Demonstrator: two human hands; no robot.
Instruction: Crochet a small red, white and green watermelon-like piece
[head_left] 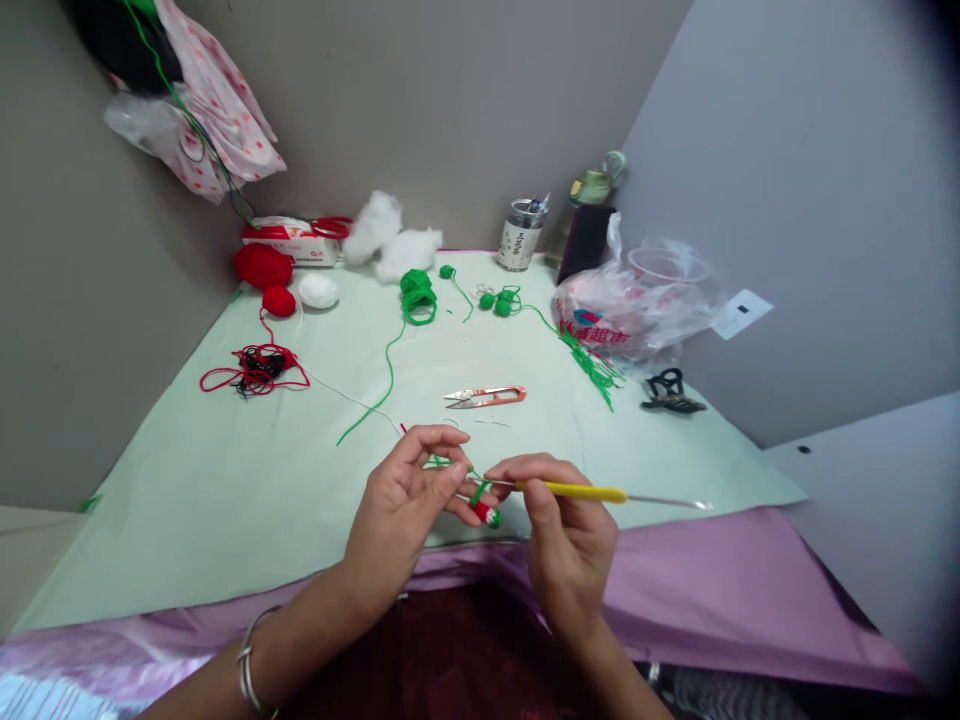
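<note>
My left hand pinches a small crocheted piece in red, white and green, which hangs below its fingertips near the table's front edge. Green yarn runs from the piece up over the left fingers. In my right hand is a crochet hook with a yellow handle, its thin tip pointing left and meeting the green yarn between the two hands. The exact loop at the tip is too small to make out. Just beyond the hands lie orange-handled thread snips.
Red yarn balls, a white ball and a red-black tangle lie left. Green yarn and white stuffing are at the back. A pen jar, plastic bag and black hair clip stand or lie right.
</note>
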